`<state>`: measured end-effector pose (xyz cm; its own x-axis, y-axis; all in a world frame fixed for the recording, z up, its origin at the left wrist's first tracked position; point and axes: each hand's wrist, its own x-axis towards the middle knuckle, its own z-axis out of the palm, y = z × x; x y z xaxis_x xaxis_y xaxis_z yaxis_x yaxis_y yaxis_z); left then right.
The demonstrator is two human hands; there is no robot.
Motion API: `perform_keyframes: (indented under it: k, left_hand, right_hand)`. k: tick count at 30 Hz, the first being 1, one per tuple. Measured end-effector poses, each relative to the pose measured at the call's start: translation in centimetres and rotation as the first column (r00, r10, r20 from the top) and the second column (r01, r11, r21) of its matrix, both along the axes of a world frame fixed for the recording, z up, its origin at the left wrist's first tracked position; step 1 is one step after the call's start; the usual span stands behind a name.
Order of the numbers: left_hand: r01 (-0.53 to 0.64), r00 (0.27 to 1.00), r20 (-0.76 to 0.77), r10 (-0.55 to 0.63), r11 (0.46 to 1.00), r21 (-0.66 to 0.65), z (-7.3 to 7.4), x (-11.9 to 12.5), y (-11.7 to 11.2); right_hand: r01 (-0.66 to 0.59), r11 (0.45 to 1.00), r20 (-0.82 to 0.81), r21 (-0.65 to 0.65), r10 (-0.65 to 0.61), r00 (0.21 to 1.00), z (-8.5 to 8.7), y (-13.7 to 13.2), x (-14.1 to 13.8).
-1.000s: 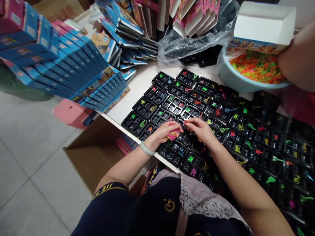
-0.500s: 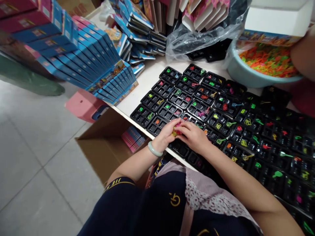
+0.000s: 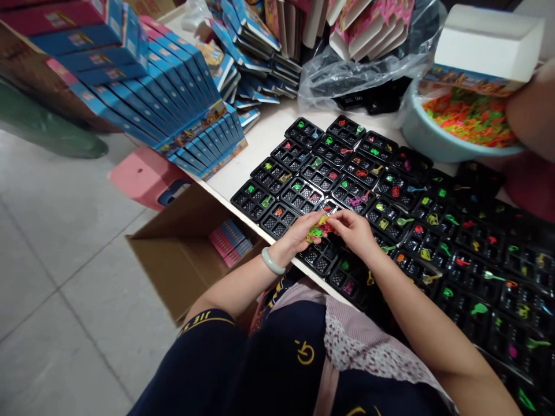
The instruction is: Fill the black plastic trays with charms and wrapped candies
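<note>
My left hand (image 3: 300, 232), with a pale green bangle on the wrist, is closed on a small bunch of coloured plastic pieces (image 3: 316, 230). My right hand (image 3: 355, 230) meets it from the right and pinches at the same bunch with fingertips. Both hands hover over black compartment trays (image 3: 299, 196) laid in rows on the white table (image 3: 260, 144). Many tray cells hold one small green, red, orange or pink piece.
A pale blue basin (image 3: 429, 141) of orange and green pieces stands at the back right, another person's arm (image 3: 531, 112) holding a white box (image 3: 488, 40) above it. Blue boxes (image 3: 143, 86) are stacked at left. An open cardboard carton (image 3: 182, 254) sits on the floor beside a pink stool (image 3: 139, 176).
My hands stayed together over the near trays, still working the bunch of pieces. The camera shifted slightly, so the trays sit a little lower and further right.
</note>
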<state>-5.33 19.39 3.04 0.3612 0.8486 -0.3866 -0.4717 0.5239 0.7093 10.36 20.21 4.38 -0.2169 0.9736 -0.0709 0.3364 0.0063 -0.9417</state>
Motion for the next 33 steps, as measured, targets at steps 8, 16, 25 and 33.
perform_keyframes:
  k: [8, 16, 25, 33]
  left_hand:
    - [0.122, 0.988, -0.105, -0.117, 0.992, 0.041, 1.1, -0.1, 0.6]
    - [0.174, 0.975, -0.150, -0.162, 0.982, 0.075, 1.4, -1.0, 0.0]
    - [0.202, 0.965, -0.191, -0.181, 0.974, 0.100, 1.2, -3.1, -0.6]
    - [0.063, 0.981, -0.188, -0.050, 0.996, 0.062, 1.0, -7.5, -3.1]
  right_hand:
    - [-0.080, 0.996, 0.104, 0.029, 0.077, 0.992, 0.6, 0.2, 0.6]
    - [-0.026, 0.984, -0.116, -0.178, 0.006, 0.993, 0.3, -0.4, 1.0]
    - [0.066, 0.992, -0.130, -0.111, -0.080, 0.988, -0.2, -1.9, 1.1]
    - [-0.186, 0.982, 0.151, -0.031, 0.189, 0.970, -1.7, -6.1, -1.0]
